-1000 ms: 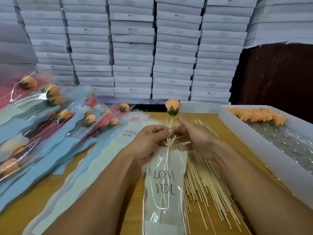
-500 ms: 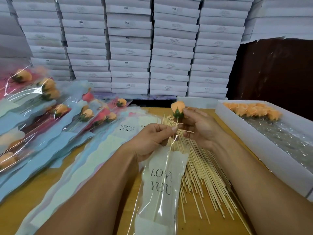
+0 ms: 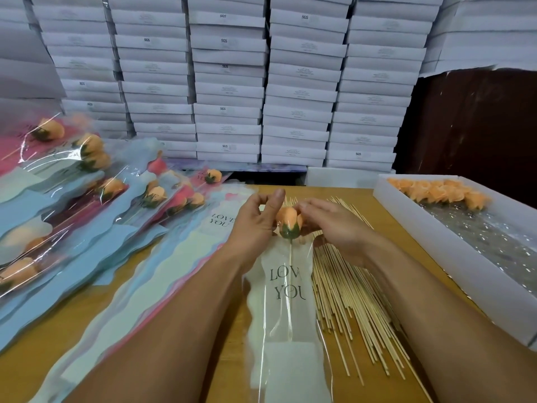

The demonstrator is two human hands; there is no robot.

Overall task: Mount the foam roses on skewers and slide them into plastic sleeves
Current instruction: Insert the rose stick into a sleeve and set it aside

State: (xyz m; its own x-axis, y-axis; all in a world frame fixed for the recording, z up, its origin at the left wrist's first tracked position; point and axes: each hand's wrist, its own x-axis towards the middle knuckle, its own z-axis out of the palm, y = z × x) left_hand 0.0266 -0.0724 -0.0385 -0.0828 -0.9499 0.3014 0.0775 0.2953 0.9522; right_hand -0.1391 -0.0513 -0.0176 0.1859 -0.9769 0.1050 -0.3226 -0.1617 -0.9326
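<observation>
While your left hand [image 3: 255, 225] pinches the sleeve [image 3: 286, 315] mouth, your right hand [image 3: 334, 228] curls its fingers [image 3: 308, 205] around the rose [image 3: 288, 223], which sits at that mouth. Its skewer [image 3: 290, 257] runs down inside the sleeve on the bench [image 3: 386, 228].

Both forearms are bare from the lower frame edge up to the wrists, with no sleeve on either. The left hand [image 3: 255, 225] and the right hand [image 3: 334, 228] wear no gloves, rings, watch or bracelet. Fingernails are short and unpainted.
</observation>
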